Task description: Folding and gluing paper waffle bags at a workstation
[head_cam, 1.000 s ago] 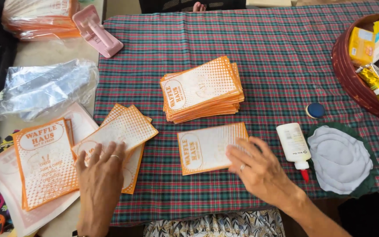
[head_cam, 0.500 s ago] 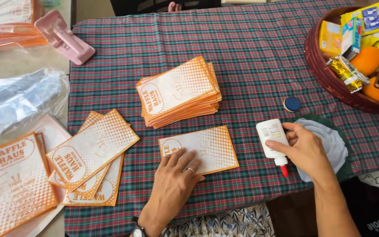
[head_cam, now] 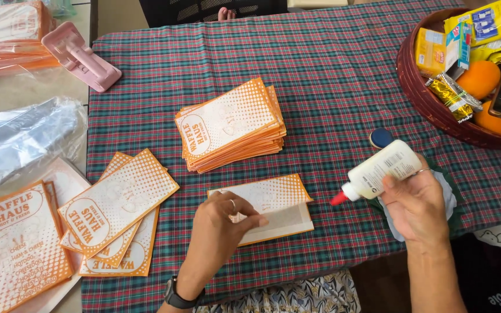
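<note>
You've just lifted the white plastic glue bottle with the red nozzle (head_cam: 378, 170) off the plaid cloth; your right hand (head_cam: 417, 204) is now gripping it, tip aimed left. Your left hand (head_cam: 220, 228) has come across and is pinching open the flap of the one orange-and-white paper bag (head_cam: 273, 207) in front of you, so gluing looks close. I'm counting one neat stack (head_cam: 230, 124), one loose fan of roughly three (head_cam: 117, 211) and one blue cap (head_cam: 381, 138).

One white glue bottle (head_cam: 381, 170) and one blue cap (head_cam: 381, 138) are on the plaid tablecloth (head_cam: 331, 64). One thick stack of orange paper bags (head_cam: 230, 124) sits mid-cloth, with three loose bags (head_cam: 117, 214) at its left edge. The basket (head_cam: 418, 95) holds two oranges (head_cam: 481, 78).
</note>
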